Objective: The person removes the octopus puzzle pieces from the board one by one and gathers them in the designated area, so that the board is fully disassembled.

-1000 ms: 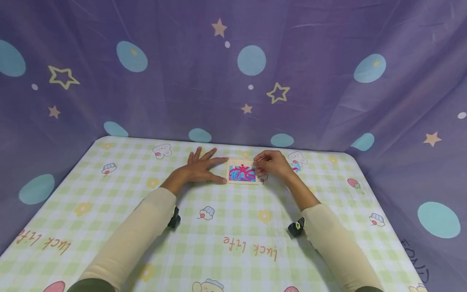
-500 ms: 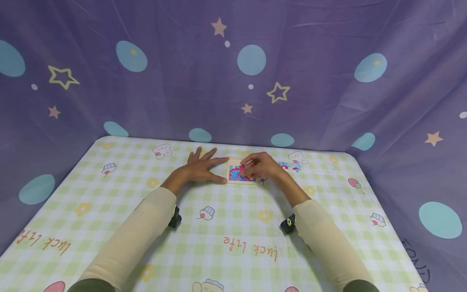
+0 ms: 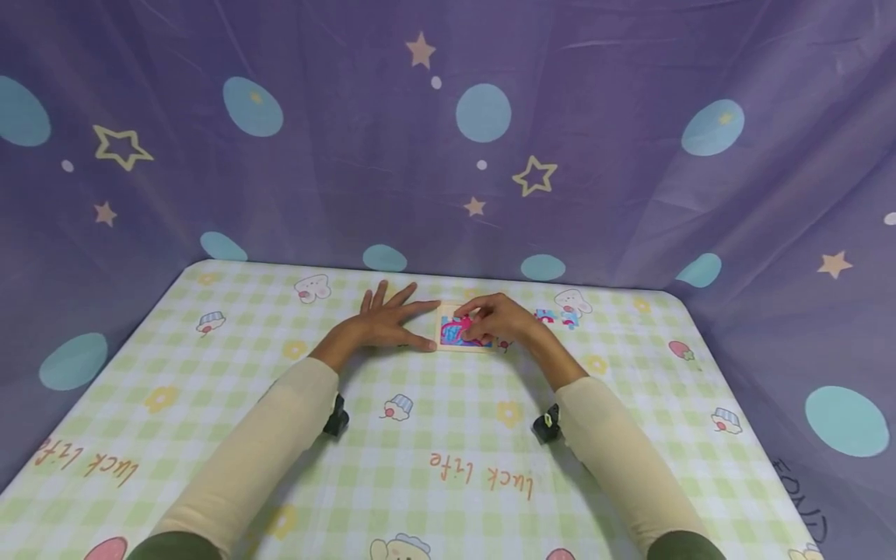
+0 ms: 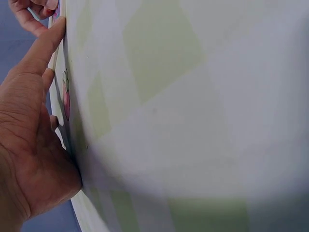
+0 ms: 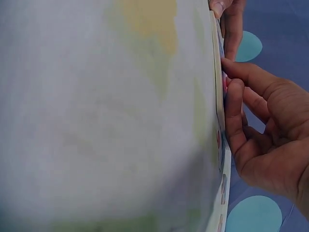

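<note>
**Hold puzzle frame (image 3: 447, 310) by edges**

Looks light and stiff, might slide. Lies flat on the desk (image 3: 448, 424). Touches left hand (image 3: 383, 323), with fingers spread, at left edge. Sits under right hand (image 3: 501, 318), with fingers bent; cannot tell if pinching anything. Lift loose pieces (image 3: 570, 320), farther right, by their sides.

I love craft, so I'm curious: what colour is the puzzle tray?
The tray is pale cream, seen best in the head view.

Purple fabric (image 3: 336, 179) walls back and sides, teal ovals (image 3: 483, 113) and stars (image 3: 421, 50) printed on (some creases). Desk (image 3: 448, 513) wears a green-white checked cover (image 3: 238, 381), far corners rounded.
</note>
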`<state>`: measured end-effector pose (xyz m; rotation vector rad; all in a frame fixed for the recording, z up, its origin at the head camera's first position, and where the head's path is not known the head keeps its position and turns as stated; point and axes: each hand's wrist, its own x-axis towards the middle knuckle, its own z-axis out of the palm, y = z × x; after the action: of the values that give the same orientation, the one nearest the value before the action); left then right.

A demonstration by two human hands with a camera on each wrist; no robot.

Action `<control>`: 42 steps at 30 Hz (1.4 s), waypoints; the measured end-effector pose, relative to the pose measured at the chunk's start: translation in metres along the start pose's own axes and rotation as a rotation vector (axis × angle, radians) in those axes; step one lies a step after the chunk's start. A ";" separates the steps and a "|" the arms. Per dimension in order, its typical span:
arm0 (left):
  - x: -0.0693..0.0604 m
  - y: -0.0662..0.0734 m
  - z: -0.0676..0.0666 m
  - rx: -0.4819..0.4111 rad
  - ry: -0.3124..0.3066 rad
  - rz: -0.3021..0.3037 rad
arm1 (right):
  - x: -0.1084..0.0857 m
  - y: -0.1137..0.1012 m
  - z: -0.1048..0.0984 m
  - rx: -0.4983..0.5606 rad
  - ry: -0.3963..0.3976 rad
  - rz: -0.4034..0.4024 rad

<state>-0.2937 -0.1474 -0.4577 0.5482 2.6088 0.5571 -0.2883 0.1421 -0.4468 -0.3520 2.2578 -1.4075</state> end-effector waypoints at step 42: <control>-0.002 0.002 -0.002 -0.013 0.000 0.002 | 0.001 -0.013 0.005 -0.091 0.039 0.088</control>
<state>-0.2922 -0.1470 -0.4543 0.5465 2.6030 0.5740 -0.2866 0.1323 -0.4371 -0.2529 2.3441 -1.2810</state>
